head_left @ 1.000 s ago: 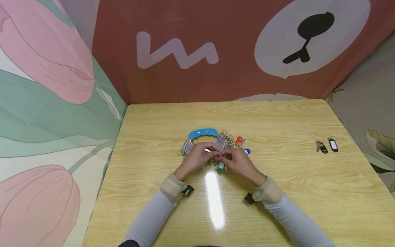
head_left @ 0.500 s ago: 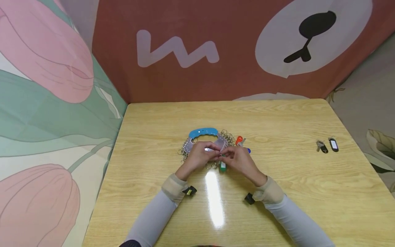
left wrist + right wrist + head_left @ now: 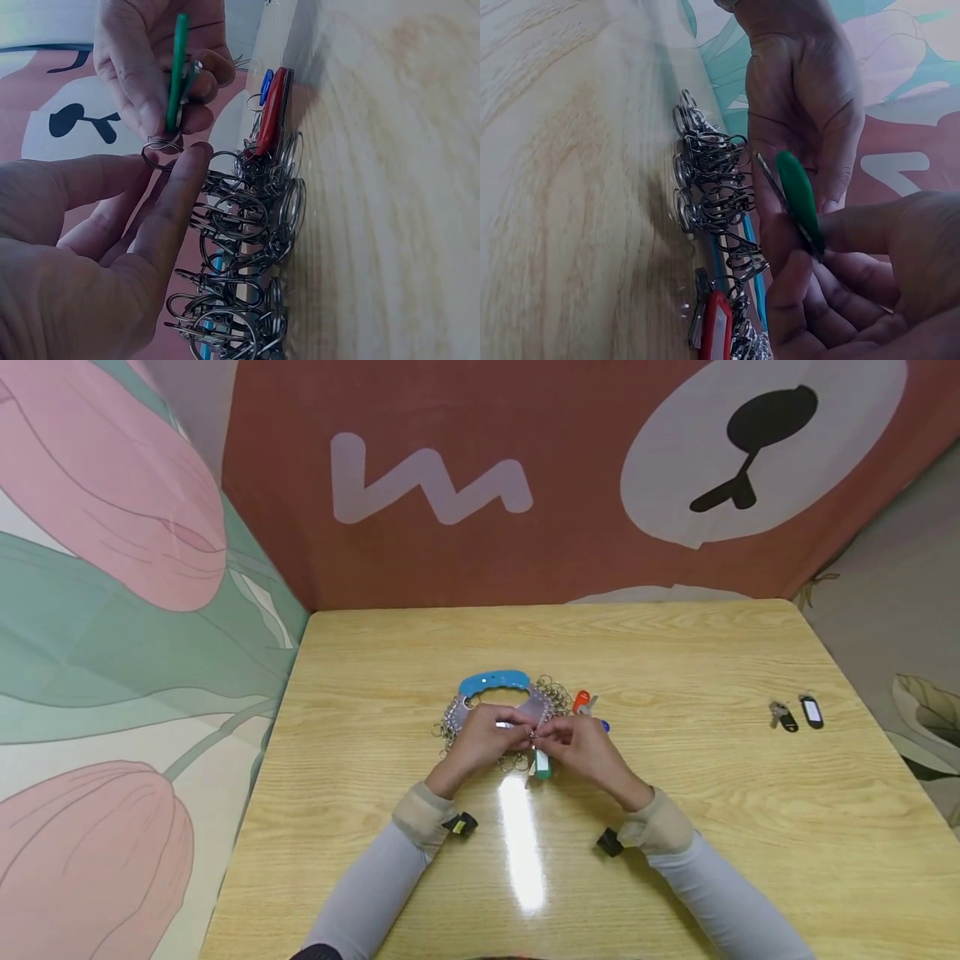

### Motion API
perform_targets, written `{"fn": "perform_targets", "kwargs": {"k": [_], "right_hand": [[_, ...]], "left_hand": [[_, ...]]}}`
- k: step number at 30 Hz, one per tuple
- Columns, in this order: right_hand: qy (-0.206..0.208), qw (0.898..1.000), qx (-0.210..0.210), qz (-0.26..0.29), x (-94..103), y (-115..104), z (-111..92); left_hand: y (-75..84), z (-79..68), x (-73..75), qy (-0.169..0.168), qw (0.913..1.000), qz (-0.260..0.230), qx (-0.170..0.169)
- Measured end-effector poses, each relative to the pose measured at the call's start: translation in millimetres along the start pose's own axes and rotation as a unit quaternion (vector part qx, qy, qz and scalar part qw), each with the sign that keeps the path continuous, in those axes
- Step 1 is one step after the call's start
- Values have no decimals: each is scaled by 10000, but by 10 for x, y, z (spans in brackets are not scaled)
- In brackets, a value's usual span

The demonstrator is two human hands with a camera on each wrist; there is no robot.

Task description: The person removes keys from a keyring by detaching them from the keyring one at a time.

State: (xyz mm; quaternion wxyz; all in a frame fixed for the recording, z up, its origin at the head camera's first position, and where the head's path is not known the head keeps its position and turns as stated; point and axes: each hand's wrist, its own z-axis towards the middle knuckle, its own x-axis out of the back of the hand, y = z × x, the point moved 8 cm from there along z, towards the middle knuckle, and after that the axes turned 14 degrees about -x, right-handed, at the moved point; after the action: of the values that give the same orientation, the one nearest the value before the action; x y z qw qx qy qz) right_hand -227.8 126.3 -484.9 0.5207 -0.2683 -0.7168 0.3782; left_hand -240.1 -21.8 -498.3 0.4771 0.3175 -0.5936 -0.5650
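Observation:
My left hand point(image 3: 483, 737) and right hand point(image 3: 585, 750) meet over the front of a blue-handled key-ring holder point(image 3: 495, 682) hung with many metal rings. In the left wrist view, my left thumb and fingers pinch a split ring point(image 3: 155, 159). My right hand pinches a green key tag point(image 3: 178, 71) by its ring end. A key point(image 3: 771, 178) hangs beside the tag in the right wrist view. Whether the tag's ring and the pinched ring are linked, I cannot tell. A red key tag point(image 3: 581, 700) with a key and a blue key tag point(image 3: 605, 726) lie by the holder's right side.
Towards the right edge of the wooden table point(image 3: 675, 643) lie a black key tag with a key point(image 3: 785, 719) and another black key tag point(image 3: 811, 712). Printed cloth point(image 3: 525, 560) hangs behind the table. Bunched rings point(image 3: 225, 217) crowd beside my left fingers.
The green key tag has shifted slightly right and hangs straighter, with its key now showing beside it. My right hand has covered part of the blue key tag. Both hands stay nearly in place.

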Motion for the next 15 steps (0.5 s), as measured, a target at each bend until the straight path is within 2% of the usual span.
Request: {"fn": "perform_targets", "kwargs": {"k": [11,15], "right_hand": [[-308,9994,-38,144,-28,22,10],[-389,9989,-97,262,-36,35,22]], "left_hand": [[34,-2,11,-37,9982,553,-215],[29,-7,5,-25,9986,501,-148]]}}
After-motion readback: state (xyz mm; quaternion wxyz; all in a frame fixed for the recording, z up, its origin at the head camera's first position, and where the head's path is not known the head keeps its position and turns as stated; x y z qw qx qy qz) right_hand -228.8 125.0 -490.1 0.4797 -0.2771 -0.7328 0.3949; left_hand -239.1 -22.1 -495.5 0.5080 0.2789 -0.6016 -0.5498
